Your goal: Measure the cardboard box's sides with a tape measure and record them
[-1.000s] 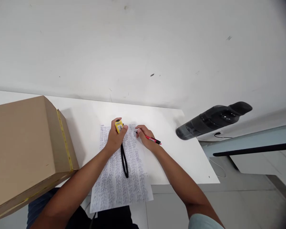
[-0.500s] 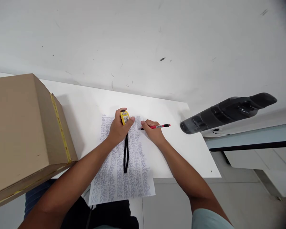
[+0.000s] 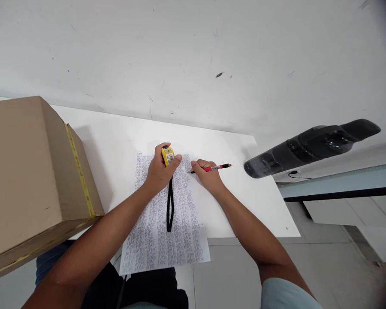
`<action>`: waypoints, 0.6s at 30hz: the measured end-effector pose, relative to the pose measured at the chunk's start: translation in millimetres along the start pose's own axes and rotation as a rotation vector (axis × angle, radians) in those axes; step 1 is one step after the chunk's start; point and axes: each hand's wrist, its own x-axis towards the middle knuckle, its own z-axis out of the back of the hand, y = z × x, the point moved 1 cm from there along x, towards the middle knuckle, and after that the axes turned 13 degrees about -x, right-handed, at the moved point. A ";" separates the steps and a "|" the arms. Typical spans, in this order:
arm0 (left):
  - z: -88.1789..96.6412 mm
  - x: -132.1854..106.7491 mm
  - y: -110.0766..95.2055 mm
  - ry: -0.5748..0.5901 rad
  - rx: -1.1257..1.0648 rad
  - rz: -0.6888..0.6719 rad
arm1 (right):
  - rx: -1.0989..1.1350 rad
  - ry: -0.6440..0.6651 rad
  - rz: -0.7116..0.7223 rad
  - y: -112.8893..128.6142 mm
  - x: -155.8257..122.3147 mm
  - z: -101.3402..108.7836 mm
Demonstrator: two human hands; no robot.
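Observation:
A yellow tape measure (image 3: 168, 156) with a barcode label is gripped in my left hand (image 3: 159, 172), thumb along its side. Its black wrist strap (image 3: 170, 210) hangs down over a sheet of paper (image 3: 164, 253) covered in columns of dense handwriting. My right hand (image 3: 209, 177) holds a red and black pen (image 3: 216, 168), its tip at the right part of the writing near the top of the sheet. The sheet's lower end juts past the front edge of the white table (image 3: 254, 214).
A large cardboard box (image 3: 22, 171) with yellow tape (image 3: 80, 171) along its side stands at the left. On the table's right end is a black handheld vacuum-like device (image 3: 296, 150). Behind the table rises a marked white wall (image 3: 186, 56).
The view has shifted slightly. Both hands keep their hold on the tape measure and the pen, with hardly any movement over the paper.

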 end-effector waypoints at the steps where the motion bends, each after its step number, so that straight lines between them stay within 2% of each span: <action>1: 0.0 0.1 0.0 0.001 -0.002 -0.002 | 0.000 0.005 0.003 -0.2 0.0 -0.1; 18: -0.7 -0.5 -0.5 0.020 -0.007 0.001 | -0.020 -0.031 -0.009 -1.7 -1.6 1.4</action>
